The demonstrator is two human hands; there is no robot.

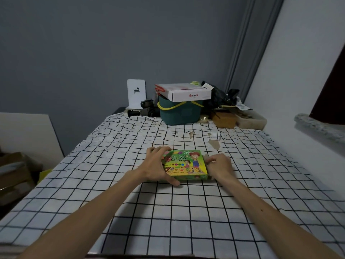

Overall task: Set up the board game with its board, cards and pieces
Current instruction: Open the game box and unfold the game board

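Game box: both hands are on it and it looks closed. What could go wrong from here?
1. The left hand and right hand grip the game box at its ends. If the lid comes off with a jerk, cards and small pieces may scatter over the tablecloth.
2. The torn patch just beyond the box could snag a board or cards laid there.
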